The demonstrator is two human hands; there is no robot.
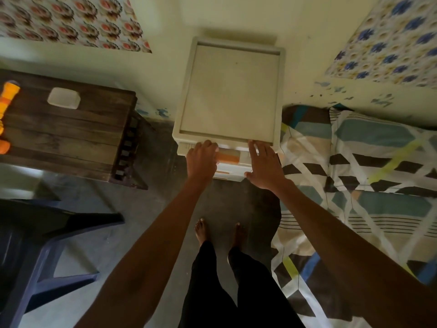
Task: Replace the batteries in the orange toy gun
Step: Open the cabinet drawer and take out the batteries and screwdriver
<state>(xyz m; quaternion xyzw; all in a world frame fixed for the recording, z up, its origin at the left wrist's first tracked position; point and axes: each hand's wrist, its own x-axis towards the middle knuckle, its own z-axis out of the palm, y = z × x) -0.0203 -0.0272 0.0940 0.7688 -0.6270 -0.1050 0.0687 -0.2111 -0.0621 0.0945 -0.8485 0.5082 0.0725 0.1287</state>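
- Left hand [202, 158] on the white drawer [233, 172]; cannot tell its grip.
- Right hand [264, 165] flat on it, fingers straight.
- Orange toy gun [9, 93] far left of both hands.

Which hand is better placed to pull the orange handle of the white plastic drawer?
Left. The left hand lies against the orange handle; the right hand rests flat, apart from it.

Orange toy gun [8, 98] lying at our far left.
We see its orange-and-yellow plastic body flat on a dark wooden table [71, 129], rounded end pointing away from us, partly cut off by the view's left edge.
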